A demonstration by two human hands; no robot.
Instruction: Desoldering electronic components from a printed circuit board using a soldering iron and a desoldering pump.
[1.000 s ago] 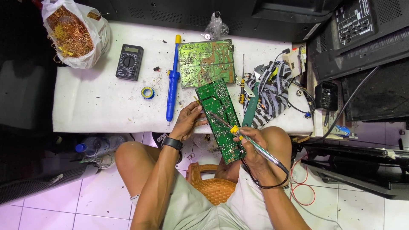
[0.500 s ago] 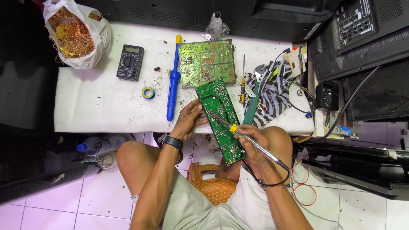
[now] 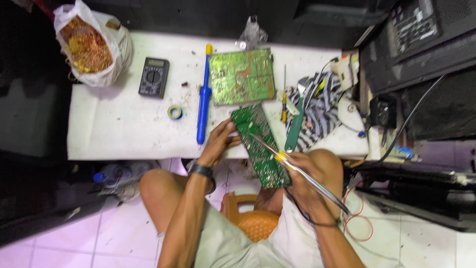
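At the table's near edge, a narrow green circuit board is gripped by the left hand; a soldering iron is clasped in the right hand, its tip on the board.

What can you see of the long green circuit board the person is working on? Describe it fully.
The long green circuit board is a narrow rectangle, dark green with fine pale solder points and traces. It lies slanted, its far end on the white table's edge, its near end out over the person's lap. The left hand steadies its left edge. The right hand holds a soldering iron whose tip meets the board's upper part.
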